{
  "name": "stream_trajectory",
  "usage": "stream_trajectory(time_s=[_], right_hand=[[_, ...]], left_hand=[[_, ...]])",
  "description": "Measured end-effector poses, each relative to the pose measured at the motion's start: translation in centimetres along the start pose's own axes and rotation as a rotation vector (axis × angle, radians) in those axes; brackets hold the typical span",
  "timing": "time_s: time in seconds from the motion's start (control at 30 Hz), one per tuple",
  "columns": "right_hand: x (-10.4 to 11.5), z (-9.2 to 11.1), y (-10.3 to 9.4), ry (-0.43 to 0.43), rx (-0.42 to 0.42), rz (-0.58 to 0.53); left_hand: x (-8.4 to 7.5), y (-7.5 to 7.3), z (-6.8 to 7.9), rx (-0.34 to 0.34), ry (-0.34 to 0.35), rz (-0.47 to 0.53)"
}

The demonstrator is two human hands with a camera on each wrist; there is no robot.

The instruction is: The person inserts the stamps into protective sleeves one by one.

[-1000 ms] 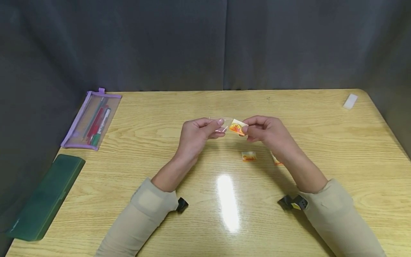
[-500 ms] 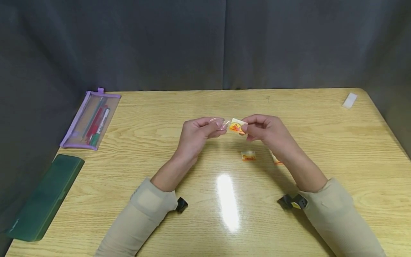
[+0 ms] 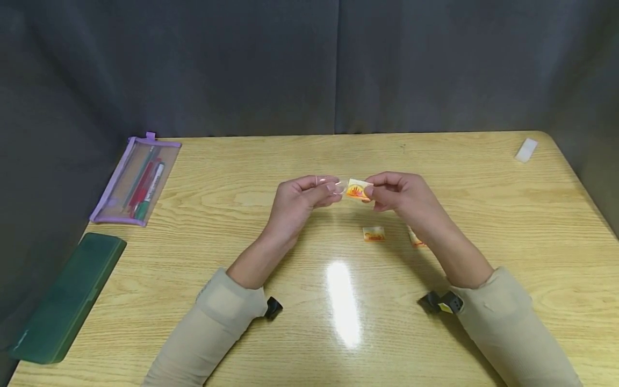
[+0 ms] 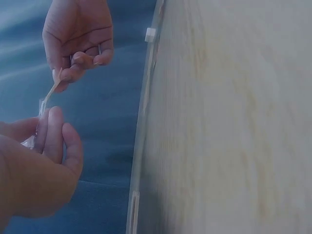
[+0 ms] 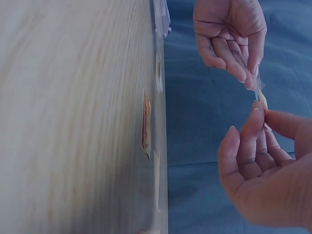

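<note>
Head view, centre: the left hand (image 3: 296,207) pinches a clear wrapper (image 3: 340,186), the right hand (image 3: 405,194) a printed packet (image 3: 357,190), each between thumb and fingers, seemingly fitting or parting the two. Left wrist view, left: their edges meet. Right wrist view, right: they seem to overlap; the next move likely calls for keeping both in line.

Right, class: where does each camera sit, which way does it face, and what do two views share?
Head: on the head, facing forward and down at the light wooden table; left hand, right hand and beige fabric sleeves show.
Left wrist: on that wrist, facing along the left hand, lower left; right hand beyond.
Right wrist: on that wrist, facing along the right hand, lower right; left hand beyond.
Shared by wrist views: both hands, clear plastic wrapper.
</note>
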State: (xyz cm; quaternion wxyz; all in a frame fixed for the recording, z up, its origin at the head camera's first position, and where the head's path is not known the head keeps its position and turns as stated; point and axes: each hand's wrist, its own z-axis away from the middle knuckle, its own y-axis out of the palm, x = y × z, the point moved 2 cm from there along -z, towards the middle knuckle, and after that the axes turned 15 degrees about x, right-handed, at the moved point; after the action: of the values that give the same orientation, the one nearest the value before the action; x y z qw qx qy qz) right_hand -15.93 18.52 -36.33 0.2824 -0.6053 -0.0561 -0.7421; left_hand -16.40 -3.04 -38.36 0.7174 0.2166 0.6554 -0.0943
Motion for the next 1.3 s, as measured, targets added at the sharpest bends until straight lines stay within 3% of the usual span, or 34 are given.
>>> stream_trajectory(time_s=[0.87,1.3], right_hand=[[-0.23,0.07,0.13,0.013,0.038,0.014],[-0.01,0.10,0.01,0.001,0.009,-0.016]], left_hand=[[-0.22,0.29,0.26,-0.047,0.015,-0.144],[-0.08,0.26,0.11,-0.022,-0.008,-0.105]])
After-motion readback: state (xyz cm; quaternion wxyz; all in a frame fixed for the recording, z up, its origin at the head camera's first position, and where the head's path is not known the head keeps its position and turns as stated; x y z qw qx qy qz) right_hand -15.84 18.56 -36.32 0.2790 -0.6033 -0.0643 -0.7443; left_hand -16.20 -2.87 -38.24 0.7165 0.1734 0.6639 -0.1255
